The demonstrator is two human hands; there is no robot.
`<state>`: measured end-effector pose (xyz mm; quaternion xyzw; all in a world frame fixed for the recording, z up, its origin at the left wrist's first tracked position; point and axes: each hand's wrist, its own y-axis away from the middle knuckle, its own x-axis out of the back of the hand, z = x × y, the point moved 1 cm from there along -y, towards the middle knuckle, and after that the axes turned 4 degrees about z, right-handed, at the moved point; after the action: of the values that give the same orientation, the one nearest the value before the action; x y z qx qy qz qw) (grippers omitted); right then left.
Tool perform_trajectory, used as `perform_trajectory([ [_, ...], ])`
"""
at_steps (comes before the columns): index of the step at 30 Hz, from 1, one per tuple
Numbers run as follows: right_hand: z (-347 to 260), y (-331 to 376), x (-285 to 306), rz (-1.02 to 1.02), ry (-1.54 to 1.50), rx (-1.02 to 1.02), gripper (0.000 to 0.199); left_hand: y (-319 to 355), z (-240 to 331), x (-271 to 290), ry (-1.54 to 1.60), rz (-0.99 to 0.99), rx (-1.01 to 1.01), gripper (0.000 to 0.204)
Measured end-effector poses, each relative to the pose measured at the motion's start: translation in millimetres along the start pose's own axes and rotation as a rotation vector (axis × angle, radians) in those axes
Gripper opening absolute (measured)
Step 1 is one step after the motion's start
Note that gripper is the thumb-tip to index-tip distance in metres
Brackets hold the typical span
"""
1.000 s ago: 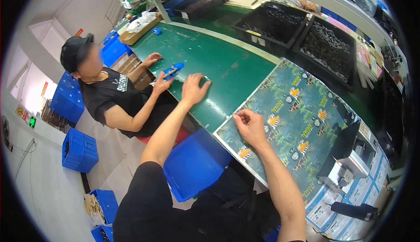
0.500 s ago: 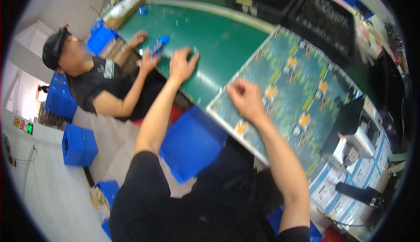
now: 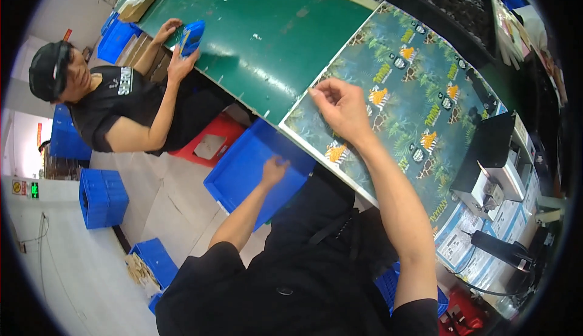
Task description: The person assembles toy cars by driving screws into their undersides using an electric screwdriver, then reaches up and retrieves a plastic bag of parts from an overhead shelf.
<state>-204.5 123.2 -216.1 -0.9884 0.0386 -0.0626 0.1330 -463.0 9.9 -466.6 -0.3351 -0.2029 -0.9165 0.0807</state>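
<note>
My left hand point(image 3: 274, 171) is low over a blue plastic bin point(image 3: 243, 160) beneath the table's edge. Its fingers look partly curled and are smeared by motion, and no object shows in them. My right hand point(image 3: 345, 110) is over a mat printed with jungle animals point(image 3: 388, 93), near its left edge. The thumb and forefinger come together there and the other fingers curl in; anything between them is too small to make out. Left of the mat lies the bare green tabletop point(image 3: 273, 44).
At the left a co-worker point(image 3: 130, 99) holds a blue and yellow object point(image 3: 191, 37) above the table. A red stool point(image 3: 209, 144) stands beside the bin. A grey-black device point(image 3: 492, 172) and a black handheld tool point(image 3: 495, 248) are at the right. A black tray of dark pieces point(image 3: 452, 8) lies behind.
My left hand has moved from above the green tabletop down over the blue bin. My right hand stays near the mat's left edge. The co-worker has raised the blue and yellow object.
</note>
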Motion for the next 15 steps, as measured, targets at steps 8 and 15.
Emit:
perform_trajectory([
  [8, 0.2, 3.2, 1.1, -0.033, 0.066, -0.018, 0.017, 73.9, 89.0, -7.0, 0.010, -0.285, -0.437, 0.026],
  [15, 3.6, -2.3, -2.3, -0.015, -0.059, -0.048, 0.017, 117.4, 262.8, 81.5, 0.210, -1.372, -0.568, 0.029],
])
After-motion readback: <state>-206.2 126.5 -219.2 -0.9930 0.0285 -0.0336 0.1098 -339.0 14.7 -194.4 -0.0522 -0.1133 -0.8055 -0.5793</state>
